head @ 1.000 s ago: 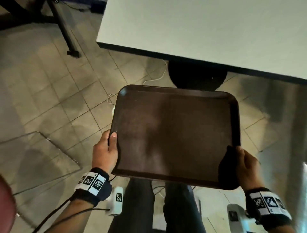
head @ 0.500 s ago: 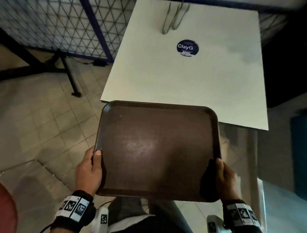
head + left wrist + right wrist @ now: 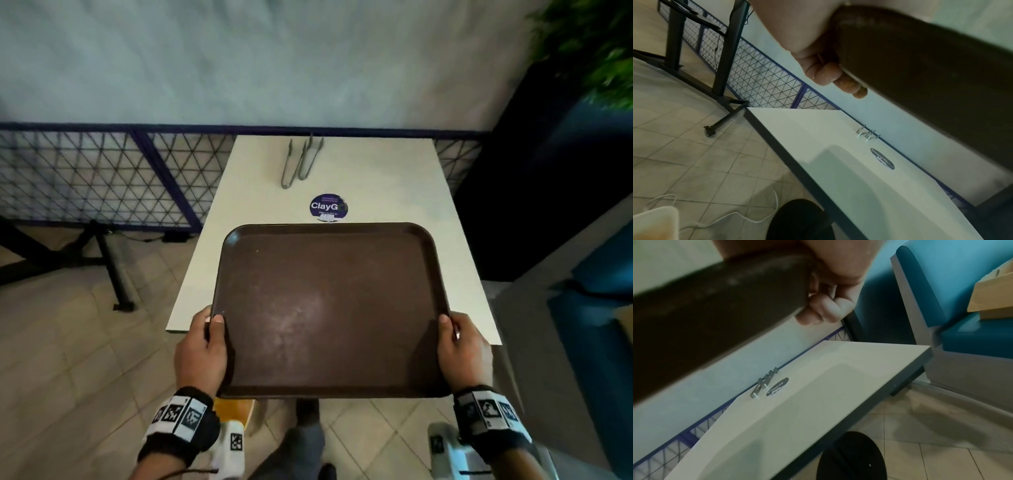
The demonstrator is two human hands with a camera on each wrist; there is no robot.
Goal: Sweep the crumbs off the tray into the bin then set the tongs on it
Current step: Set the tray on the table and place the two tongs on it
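Note:
I hold a dark brown tray [image 3: 329, 308] level above the near half of a white table [image 3: 455, 260]. My left hand [image 3: 205, 346] grips its left edge, thumb on top, fingers curled underneath [image 3: 830, 76]. My right hand [image 3: 462, 346] grips the right edge the same way, fingers [image 3: 824, 309] under the rim. The tray's underside [image 3: 931, 65] [image 3: 705, 305] hangs clear of the tabletop in both wrist views. Metal tongs [image 3: 301, 161] [image 3: 867, 134] [image 3: 764, 382] lie at the table's far end. The bin is out of view.
A round dark "ClayGo" sticker [image 3: 328, 206] sits on the table between tongs and tray. A blue wire-mesh fence [image 3: 102, 174] runs behind and left. A black stand leg [image 3: 116, 270] stands on the tiled floor at left; a teal seat [image 3: 941, 296] is at right.
The tray has travelled from above the floor to above the near half of the table, both hands keeping their grip. The view has lifted, bringing the tongs and the wall into sight.

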